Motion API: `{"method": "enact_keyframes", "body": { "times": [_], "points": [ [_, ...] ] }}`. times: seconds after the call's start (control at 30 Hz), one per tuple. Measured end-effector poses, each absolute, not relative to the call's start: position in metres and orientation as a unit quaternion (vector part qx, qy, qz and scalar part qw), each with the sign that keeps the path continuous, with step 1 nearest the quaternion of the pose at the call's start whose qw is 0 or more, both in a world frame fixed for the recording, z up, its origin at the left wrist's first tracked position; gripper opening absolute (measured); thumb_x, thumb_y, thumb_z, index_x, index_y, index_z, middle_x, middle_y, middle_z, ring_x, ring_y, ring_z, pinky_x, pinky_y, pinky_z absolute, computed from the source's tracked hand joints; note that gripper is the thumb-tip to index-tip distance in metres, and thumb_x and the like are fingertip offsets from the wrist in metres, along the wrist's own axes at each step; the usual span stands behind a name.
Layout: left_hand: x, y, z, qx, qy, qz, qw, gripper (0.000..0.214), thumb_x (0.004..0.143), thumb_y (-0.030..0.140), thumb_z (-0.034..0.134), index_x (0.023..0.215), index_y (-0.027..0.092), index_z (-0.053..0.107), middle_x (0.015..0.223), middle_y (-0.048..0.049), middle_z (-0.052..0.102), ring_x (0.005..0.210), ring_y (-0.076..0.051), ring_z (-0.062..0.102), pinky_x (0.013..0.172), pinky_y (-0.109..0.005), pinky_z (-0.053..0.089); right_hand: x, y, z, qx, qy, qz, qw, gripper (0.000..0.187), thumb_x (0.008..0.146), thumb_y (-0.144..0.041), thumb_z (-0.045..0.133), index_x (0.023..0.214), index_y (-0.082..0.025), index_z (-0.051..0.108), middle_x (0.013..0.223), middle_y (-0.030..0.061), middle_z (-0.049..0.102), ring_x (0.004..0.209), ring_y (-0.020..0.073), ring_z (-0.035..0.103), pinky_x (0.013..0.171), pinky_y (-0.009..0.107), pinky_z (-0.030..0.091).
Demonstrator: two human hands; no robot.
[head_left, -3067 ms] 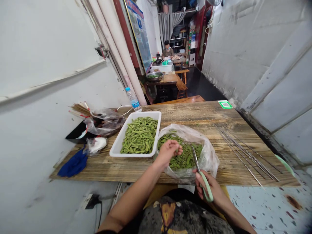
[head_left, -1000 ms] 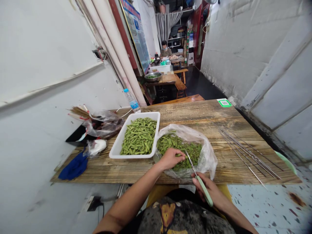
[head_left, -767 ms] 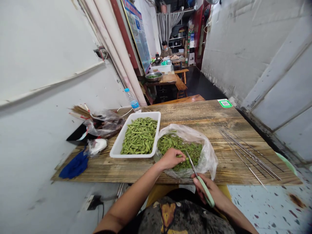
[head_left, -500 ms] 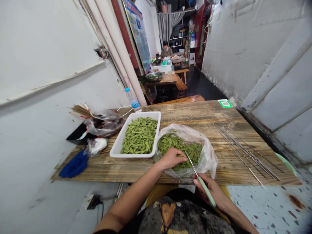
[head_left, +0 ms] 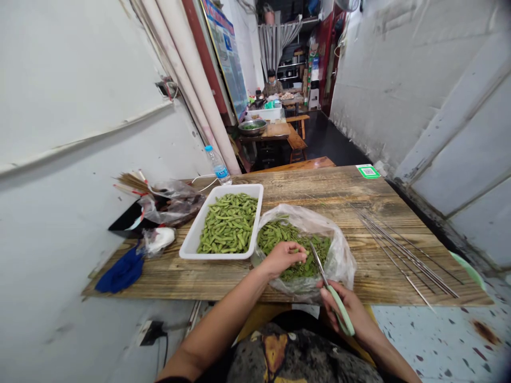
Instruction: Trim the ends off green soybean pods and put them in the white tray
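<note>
My right hand [head_left: 346, 308] is closed round the pale green handles of a pair of scissors [head_left: 338, 304]. Their metal blades point up and away, over the right part of a clear plastic bag [head_left: 344, 250]. Green edamame pods [head_left: 275, 232] and small trimmings fill this bag. Just left of the blade tips, my left hand [head_left: 284, 258] hovers over the bag with its fingertips pinched together on an edamame pod, mostly hidden by the fingers. A white tray [head_left: 259, 205] heaped with edamame pods [head_left: 228, 223] stands to the left of the bag.
Metal skewers [head_left: 407, 250] lie at the table's right. On the left are a blue cloth [head_left: 122, 270], a small white bag [head_left: 159, 238] and a black holder [head_left: 130, 218] with sticks. A water bottle [head_left: 220, 169] stands behind the tray. A person [head_left: 272, 85] sits farther back.
The scissor blades have shifted slightly right, away from my left fingertips, and look a little more spread. My left hand stays almost in place, still pinched.
</note>
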State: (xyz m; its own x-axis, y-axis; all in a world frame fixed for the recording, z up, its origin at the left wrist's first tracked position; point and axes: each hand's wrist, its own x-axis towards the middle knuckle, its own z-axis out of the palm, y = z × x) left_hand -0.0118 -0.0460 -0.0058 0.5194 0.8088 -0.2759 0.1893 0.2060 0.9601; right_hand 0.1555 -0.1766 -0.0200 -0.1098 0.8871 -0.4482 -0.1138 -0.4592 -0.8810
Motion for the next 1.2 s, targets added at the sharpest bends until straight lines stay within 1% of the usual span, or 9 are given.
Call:
{"method": "enact_keyframes", "body": {
  "times": [0.1, 0.17, 0.27, 0.37, 0.43, 0.5, 0.7, 0.9, 1.2],
  "points": [
    [-0.011, -0.047, -0.004, 0.473, 0.389, 0.236, 0.754, 0.047, 0.065, 0.042, 0.071, 0.096, 0.012, 0.055, 0.069, -0.0031, 0.065, 0.039, 0.0, 0.028, 0.044, -0.018, 0.017, 0.155, -0.177, -0.018, -0.534, -0.321, 0.666, 0.41, 0.051, 0.071, -0.058, 0.063, 0.104, -0.02, 0.052, 0.057, -0.0083, 0.044, 0.041, 0.007, 0.041, 0.036, 0.019, 0.038],
    [-0.011, -0.047, -0.002, 0.445, 0.36, 0.236, 0.785, 0.048, 0.066, 0.041, 0.072, 0.098, 0.012, 0.052, 0.075, -0.0057, 0.066, 0.038, 0.001, 0.025, 0.043, -0.018, 0.014, 0.155, -0.178, -0.017, -0.521, -0.316, 0.68, 0.407, 0.051, 0.073, -0.057, 0.063, 0.106, -0.02, 0.052, 0.059, -0.0077, 0.045, 0.043, 0.0072, 0.042, 0.037, 0.02, 0.039],
    [-0.011, -0.047, -0.001, 0.418, 0.348, 0.251, 0.801, 0.043, 0.066, 0.04, 0.073, 0.092, 0.013, 0.05, 0.08, -0.0062, 0.067, 0.037, 0.002, 0.025, 0.042, -0.018, 0.013, 0.155, -0.181, -0.016, -0.511, -0.319, 0.689, 0.402, 0.052, 0.074, -0.058, 0.062, 0.108, -0.02, 0.051, 0.06, -0.0074, 0.045, 0.045, 0.008, 0.043, 0.04, 0.021, 0.039],
    [-0.009, -0.045, -0.007, 0.404, 0.388, 0.279, 0.78, 0.043, 0.061, 0.038, 0.077, 0.083, 0.013, 0.051, 0.066, 0.0012, 0.061, 0.035, 0.002, 0.024, 0.04, -0.019, 0.012, 0.155, -0.183, -0.016, -0.51, -0.336, 0.684, 0.398, 0.053, 0.076, -0.062, 0.058, 0.109, -0.021, 0.051, 0.065, -0.0052, 0.049, 0.051, 0.0101, 0.048, 0.048, 0.024, 0.043],
    [-0.008, -0.044, -0.011, 0.392, 0.42, 0.301, 0.761, 0.043, 0.056, 0.036, 0.08, 0.081, 0.012, 0.054, 0.052, 0.008, 0.049, 0.034, 0.002, 0.023, 0.038, -0.019, 0.011, 0.156, -0.184, -0.016, -0.512, -0.348, 0.678, 0.396, 0.054, 0.077, -0.064, 0.054, 0.11, -0.021, 0.052, 0.068, -0.0037, 0.051, 0.054, 0.0113, 0.049, 0.052, 0.025, 0.044],
    [-0.007, -0.043, -0.014, 0.372, 0.433, 0.324, 0.754, 0.043, 0.053, 0.033, 0.082, 0.08, 0.012, 0.055, 0.047, 0.0104, 0.042, 0.033, 0.001, 0.023, 0.038, -0.019, 0.01, 0.157, -0.185, -0.017, -0.514, -0.357, 0.678, 0.386, 0.055, 0.077, -0.064, 0.052, 0.111, -0.021, 0.051, 0.069, -0.0036, 0.05, 0.055, 0.0115, 0.049, 0.052, 0.025, 0.044],
    [-0.004, -0.044, -0.012, 0.307, 0.443, 0.381, 0.751, 0.036, 0.057, 0.025, 0.079, 0.082, 0.009, 0.058, 0.068, -0.0022, 0.064, 0.034, 0.003, 0.026, 0.038, -0.018, 0.011, 0.158, -0.19, -0.024, -0.533, -0.406, 0.662, 0.337, 0.052, 0.081, -0.061, 0.05, 0.114, -0.021, 0.048, 0.066, -0.0054, 0.045, 0.054, 0.0099, 0.045, 0.049, 0.022, 0.041],
    [-0.001, -0.049, -0.011, 0.3, 0.438, 0.384, 0.755, 0.032, 0.056, 0.023, 0.077, 0.077, 0.009, 0.058, 0.069, -0.005, 0.066, 0.033, 0.002, 0.027, 0.037, -0.018, 0.011, 0.156, -0.186, -0.03, -0.558, -0.425, 0.633, 0.327, 0.052, 0.081, -0.062, 0.049, 0.112, -0.02, 0.05, 0.06, -0.0066, 0.043, 0.049, 0.0094, 0.042, 0.044, 0.021, 0.038],
    [0.003, -0.057, -0.005, 0.341, 0.44, 0.364, 0.746, 0.036, 0.05, 0.02, 0.076, 0.072, 0.014, 0.047, 0.069, -0.0026, 0.066, 0.035, 0.001, 0.031, 0.04, -0.017, 0.015, 0.156, -0.176, -0.017, -0.539, -0.35, 0.66, 0.39, 0.048, 0.079, -0.059, 0.055, 0.107, -0.02, 0.053, 0.062, -0.0067, 0.043, 0.045, 0.0077, 0.041, 0.039, 0.019, 0.039]
  ]
}}
